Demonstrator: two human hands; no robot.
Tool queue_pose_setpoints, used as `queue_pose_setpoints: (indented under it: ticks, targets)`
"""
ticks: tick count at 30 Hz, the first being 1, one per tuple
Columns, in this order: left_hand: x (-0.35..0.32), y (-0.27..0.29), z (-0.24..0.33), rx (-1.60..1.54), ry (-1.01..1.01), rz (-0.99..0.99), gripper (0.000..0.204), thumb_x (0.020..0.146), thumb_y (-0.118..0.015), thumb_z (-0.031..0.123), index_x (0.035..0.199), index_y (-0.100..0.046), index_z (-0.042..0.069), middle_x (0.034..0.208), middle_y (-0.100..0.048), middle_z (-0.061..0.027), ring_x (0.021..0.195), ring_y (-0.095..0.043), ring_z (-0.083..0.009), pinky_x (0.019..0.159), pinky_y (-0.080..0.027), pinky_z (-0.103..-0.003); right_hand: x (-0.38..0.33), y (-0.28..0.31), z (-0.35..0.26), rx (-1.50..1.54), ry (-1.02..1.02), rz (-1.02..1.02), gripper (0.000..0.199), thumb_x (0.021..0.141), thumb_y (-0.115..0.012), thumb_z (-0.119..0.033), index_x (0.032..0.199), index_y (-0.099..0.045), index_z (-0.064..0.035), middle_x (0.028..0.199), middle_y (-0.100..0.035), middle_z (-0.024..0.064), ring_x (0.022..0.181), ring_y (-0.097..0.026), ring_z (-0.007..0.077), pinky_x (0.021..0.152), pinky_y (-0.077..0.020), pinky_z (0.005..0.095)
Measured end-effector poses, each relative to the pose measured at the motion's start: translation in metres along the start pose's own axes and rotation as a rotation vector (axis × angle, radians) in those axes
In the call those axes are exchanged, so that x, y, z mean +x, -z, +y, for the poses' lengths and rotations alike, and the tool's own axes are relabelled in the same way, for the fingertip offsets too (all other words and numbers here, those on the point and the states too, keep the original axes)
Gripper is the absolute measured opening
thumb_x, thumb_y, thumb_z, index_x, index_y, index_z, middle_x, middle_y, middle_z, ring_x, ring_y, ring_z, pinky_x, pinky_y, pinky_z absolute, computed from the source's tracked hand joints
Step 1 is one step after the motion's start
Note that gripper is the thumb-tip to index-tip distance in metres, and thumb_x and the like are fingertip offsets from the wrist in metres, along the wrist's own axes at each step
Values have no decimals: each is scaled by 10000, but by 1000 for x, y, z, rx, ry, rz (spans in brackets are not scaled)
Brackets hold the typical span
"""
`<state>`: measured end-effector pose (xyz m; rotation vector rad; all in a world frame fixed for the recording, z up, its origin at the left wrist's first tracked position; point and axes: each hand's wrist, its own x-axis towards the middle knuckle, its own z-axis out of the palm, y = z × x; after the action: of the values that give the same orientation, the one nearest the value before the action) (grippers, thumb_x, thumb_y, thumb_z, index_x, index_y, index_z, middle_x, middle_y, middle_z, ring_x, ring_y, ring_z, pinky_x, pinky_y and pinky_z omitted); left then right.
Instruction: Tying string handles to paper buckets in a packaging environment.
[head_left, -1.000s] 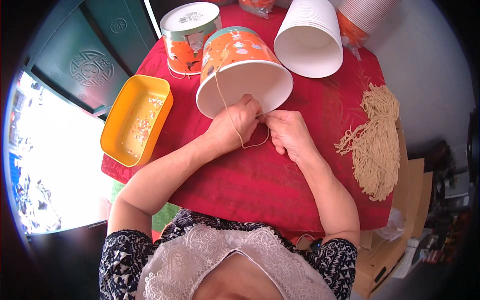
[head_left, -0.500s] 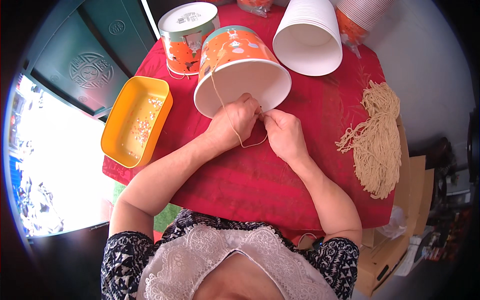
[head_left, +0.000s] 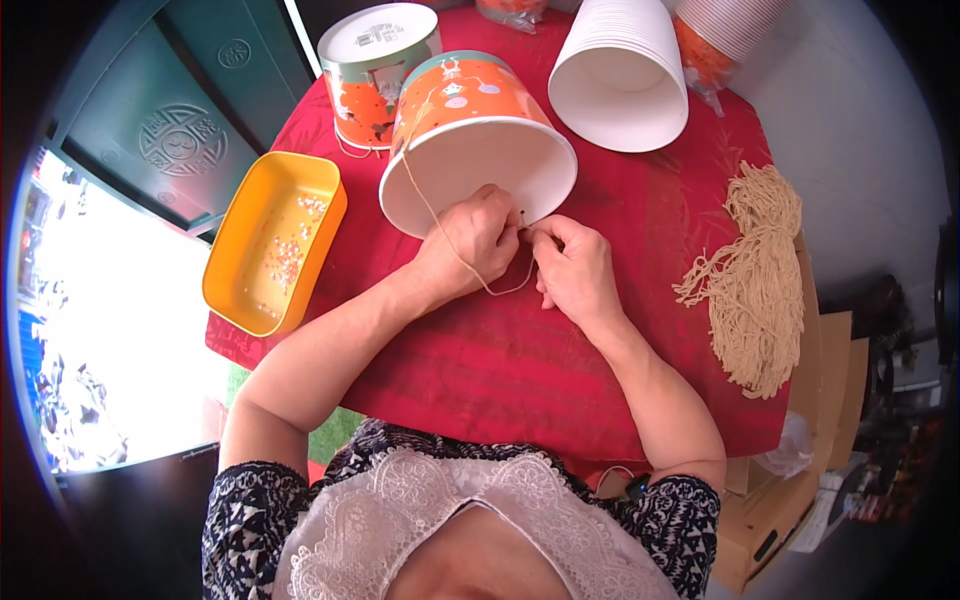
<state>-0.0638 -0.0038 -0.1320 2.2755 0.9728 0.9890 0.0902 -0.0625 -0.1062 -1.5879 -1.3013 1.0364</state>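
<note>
An orange paper bucket point(head_left: 480, 100) lies tipped on its side, its white open mouth facing me. My left hand point(head_left: 468, 240) is closed at the lower rim, gripping the bucket there; its fingertips are partly hidden. Close by the same spot on the rim, my right hand point(head_left: 575, 268) pinches a thin beige cord point(head_left: 440, 222) between thumb and forefinger. From the bucket's left side the cord hangs across my left hand and loops below it toward my right fingers. A small dark spot shows on the rim between the hands.
A yellow tub point(head_left: 325, 240) with small beads stands at the left. Behind it sits an upturned paper bucket point(head_left: 350, 75). Nested white buckets point(head_left: 650, 110) lie at the back right, beside a bagged stack point(head_left: 715, 50). A bundle of beige cords point(head_left: 755, 290) lies on the red tablecloth point(head_left: 620, 390).
The bucket has shifted and turned slightly to the left. My right hand has loosened its lower fingers and changed its pinch near the rim. My left hand has barely moved.
</note>
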Motion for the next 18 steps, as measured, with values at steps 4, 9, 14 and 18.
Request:
queue_pose_setpoints:
  ticks: [4,9,14,18]
  targets:
    - [-1,1,-1,4,-7,8,47,745,-608,13,781,-595,-14,828,-618,-195,789,-622,-382,715,-507,-454,2,2,0,13,-43,-4,194,945,-515,-81,903,-668,32,637,-604,41,441,-533,83,329,-401,253]
    - [0,1,-2,-24,6,17,39,739,-598,8,759,-597,-26,802,-623,-213,767,-618,-399,700,-505,-464,8,1,16,-140,110,29,156,875,-557,-68,819,-651,42,646,-612,135,526,-588,172,473,-451,331]
    - [1,0,2,-31,39,24,46,743,-592,6,735,-600,-39,774,-625,-227,750,-616,-408,686,-503,-474,11,5,21,-177,207,15,154,842,-538,-21,745,-636,50,600,-595,53,549,-526,88,499,-428,290]
    - [3,0,1,1,39,24,59,756,-593,10,736,-602,-45,775,-625,-241,745,-620,-419,681,-504,-481,13,8,18,-181,198,3,160,832,-535,-19,722,-627,51,586,-580,44,554,-518,86,500,-424,291]
